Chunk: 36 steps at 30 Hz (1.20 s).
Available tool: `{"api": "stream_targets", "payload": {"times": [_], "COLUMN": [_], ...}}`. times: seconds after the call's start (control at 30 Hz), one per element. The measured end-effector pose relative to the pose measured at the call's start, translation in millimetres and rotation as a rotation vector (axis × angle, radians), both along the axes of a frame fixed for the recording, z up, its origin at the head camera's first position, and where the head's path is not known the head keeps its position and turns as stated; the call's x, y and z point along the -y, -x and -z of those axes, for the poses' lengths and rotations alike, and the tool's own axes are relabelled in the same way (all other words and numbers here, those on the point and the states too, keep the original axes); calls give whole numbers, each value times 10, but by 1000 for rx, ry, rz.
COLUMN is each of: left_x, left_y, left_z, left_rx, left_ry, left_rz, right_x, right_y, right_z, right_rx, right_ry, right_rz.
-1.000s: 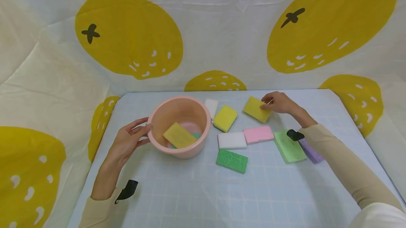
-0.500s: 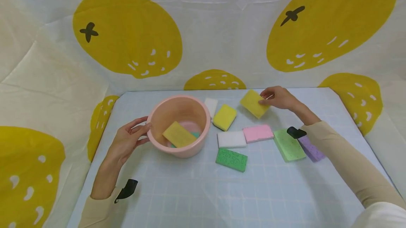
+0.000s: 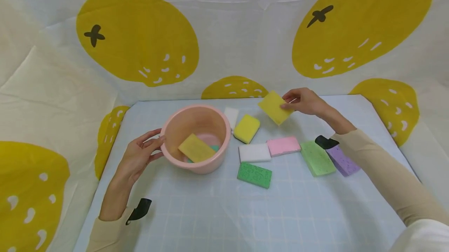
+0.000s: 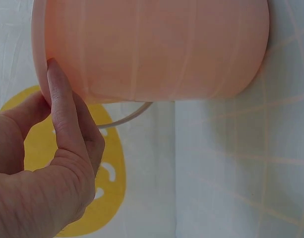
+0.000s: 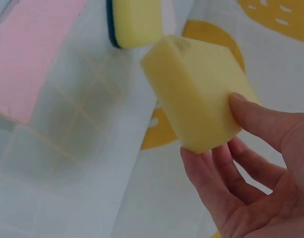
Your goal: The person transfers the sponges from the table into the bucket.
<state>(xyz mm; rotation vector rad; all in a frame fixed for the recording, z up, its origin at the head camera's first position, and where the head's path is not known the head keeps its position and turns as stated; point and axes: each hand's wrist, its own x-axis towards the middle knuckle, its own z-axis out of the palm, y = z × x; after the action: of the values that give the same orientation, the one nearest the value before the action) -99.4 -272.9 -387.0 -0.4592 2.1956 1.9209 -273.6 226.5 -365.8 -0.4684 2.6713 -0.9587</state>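
Note:
My left hand (image 3: 140,154) pinches the left rim of a pink bucket (image 3: 224,154), which stands upright on the table. Thumb and fingers on that rim show close up in the left wrist view. Inside the bucket lie a yellow sponge (image 3: 196,148) and, partly hidden under it, a teal one (image 3: 214,148). At the back right, my right hand (image 3: 306,102) holds another yellow sponge (image 5: 201,89) between thumb and fingertips, raised above the table with its shadow below. A yellow sponge with a dark underside (image 3: 247,128) rests between the bucket and this hand.
Right of the bucket lie a white sponge (image 3: 255,153), a pink sponge (image 3: 283,146) and a green sponge (image 3: 254,175). Another white one (image 3: 231,117) sits behind the bucket's right edge. Light green (image 3: 317,158) and purple (image 3: 342,160) sponges lie near the right forearm. A patterned curtain (image 3: 242,41) hangs behind the table.
The right hand has lifted the yellow sponge off the table and moved it up and slightly left. The left hand has stayed on the bucket rim.

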Motion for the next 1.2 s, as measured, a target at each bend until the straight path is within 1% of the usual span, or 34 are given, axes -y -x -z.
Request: {"api": "stream_targets", "payload": {"times": [0.33,0.63,0.8,1.03,1.2], "left_x": [6,9,13,18,10], "left_y": [-5,4,12,13,14], "left_z": [4,4,1,13,9], "left_rx": [3,17,28,15,20], "left_ry": [-11,7,22,21,23], "left_rz": [-4,-15,-19,-12,-14], "right_x": [175,338,426,563,674], "right_y": [-28,-79,-99,-159,-197], "right_z": [-201,-371,-457,-555,-614], "right_rx": [-31,-46,-50,-61,-76], "right_ry": [5,29,53,87,118], "right_rz": [-10,-36,-47,-67,-87]}}
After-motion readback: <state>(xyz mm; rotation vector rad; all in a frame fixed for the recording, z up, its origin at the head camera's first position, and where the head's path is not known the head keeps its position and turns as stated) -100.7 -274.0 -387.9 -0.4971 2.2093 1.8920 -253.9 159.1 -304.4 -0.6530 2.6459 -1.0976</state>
